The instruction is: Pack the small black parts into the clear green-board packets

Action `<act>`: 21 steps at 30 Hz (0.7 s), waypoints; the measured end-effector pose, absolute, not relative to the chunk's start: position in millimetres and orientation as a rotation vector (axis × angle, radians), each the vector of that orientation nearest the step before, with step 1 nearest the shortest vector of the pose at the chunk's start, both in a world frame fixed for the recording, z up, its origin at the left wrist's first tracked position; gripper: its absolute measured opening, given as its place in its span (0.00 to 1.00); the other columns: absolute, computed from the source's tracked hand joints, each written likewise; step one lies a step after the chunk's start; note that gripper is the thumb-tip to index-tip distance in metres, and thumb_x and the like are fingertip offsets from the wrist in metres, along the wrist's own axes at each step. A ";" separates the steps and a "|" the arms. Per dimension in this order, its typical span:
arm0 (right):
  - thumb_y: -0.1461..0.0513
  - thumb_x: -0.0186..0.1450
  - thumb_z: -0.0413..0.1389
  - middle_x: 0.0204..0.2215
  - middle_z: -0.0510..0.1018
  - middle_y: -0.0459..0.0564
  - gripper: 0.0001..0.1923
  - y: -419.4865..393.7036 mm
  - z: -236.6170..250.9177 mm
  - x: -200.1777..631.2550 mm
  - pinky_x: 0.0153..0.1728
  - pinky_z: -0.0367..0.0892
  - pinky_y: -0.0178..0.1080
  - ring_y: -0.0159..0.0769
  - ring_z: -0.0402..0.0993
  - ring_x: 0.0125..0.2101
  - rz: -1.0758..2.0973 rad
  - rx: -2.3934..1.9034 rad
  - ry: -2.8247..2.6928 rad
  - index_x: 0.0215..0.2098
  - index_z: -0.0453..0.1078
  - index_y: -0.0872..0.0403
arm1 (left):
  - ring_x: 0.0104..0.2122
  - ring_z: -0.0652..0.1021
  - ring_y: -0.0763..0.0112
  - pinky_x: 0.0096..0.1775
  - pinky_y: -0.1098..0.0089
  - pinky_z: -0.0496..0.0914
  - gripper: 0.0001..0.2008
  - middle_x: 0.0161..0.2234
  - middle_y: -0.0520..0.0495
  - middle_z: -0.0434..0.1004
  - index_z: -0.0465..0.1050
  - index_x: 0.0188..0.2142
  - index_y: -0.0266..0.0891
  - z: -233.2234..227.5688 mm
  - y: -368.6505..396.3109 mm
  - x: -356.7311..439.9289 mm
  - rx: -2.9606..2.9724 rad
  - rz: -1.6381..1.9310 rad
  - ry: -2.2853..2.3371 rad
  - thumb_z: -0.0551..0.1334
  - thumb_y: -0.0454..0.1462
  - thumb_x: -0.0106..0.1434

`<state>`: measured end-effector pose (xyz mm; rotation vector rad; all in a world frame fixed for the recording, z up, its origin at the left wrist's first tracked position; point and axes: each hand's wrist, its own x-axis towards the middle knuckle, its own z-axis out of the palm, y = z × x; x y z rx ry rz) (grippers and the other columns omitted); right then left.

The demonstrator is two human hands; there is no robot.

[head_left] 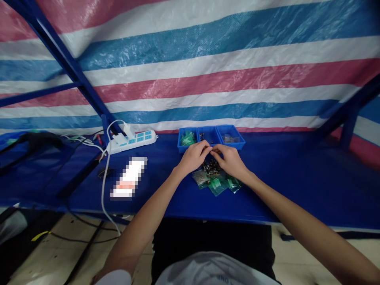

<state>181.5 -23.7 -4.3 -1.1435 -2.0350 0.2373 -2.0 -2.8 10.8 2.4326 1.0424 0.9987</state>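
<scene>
My left hand [194, 156] and my right hand [229, 158] meet at the fingertips, both pinched closed. Whatever lies between the fingers is too small to make out. Just below them is a pile of small dark metal parts [212, 168] on the blue table. Green plastic bags [217, 185] with pale pieces inside lie in front of the pile, beside a clear bag [201, 177]. Behind my hands stands a blue divided tray [241, 141]. Its left compartment holds green bags [188, 138], the middle one a few small parts, and the right one clear bags [230, 138].
A white power strip [145, 138] with plugs sits at the back left, its white cable [103, 190] hanging over the table's front edge. A blurred-out white rectangle [130, 176] lies nearby. Blue frame bars [80, 79] and a striped sheet [208, 83] rise behind the table.
</scene>
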 end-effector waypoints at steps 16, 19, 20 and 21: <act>0.60 0.72 0.49 0.29 0.77 0.49 0.11 -24.7 1.7 183.2 0.33 0.61 0.37 0.39 0.74 0.31 0.263 -1.176 -2.053 0.35 0.71 0.53 | 0.40 0.78 0.67 0.41 0.67 0.72 0.05 0.42 0.47 0.76 0.69 0.44 0.40 6.3 -0.7 -4.4 2.518 1.008 1.026 0.58 0.37 0.70; 0.60 0.73 0.46 0.33 0.78 0.52 0.13 -22.6 0.2 187.0 0.36 0.62 0.38 0.41 0.75 0.35 0.212 -1.184 -2.131 0.37 0.70 0.53 | 0.42 0.78 0.64 0.43 0.66 0.72 0.07 0.43 0.46 0.76 0.70 0.46 0.40 6.5 -1.2 -4.8 2.568 0.976 1.045 0.56 0.37 0.72; 0.61 0.73 0.46 0.33 0.78 0.53 0.12 -22.1 -0.1 188.1 0.36 0.63 0.38 0.42 0.76 0.36 0.197 -1.189 -2.152 0.37 0.70 0.53 | 0.42 0.78 0.64 0.43 0.66 0.72 0.07 0.43 0.45 0.76 0.70 0.47 0.39 6.6 -1.5 -4.6 2.582 0.965 1.051 0.56 0.37 0.72; 0.61 0.73 0.46 0.34 0.78 0.53 0.12 -21.7 -0.1 188.9 0.36 0.63 0.38 0.42 0.76 0.36 0.182 -1.198 -2.165 0.38 0.70 0.53 | 0.43 0.79 0.63 0.43 0.66 0.72 0.08 0.43 0.45 0.76 0.70 0.47 0.39 6.8 -1.7 -4.4 2.592 0.955 1.057 0.55 0.37 0.72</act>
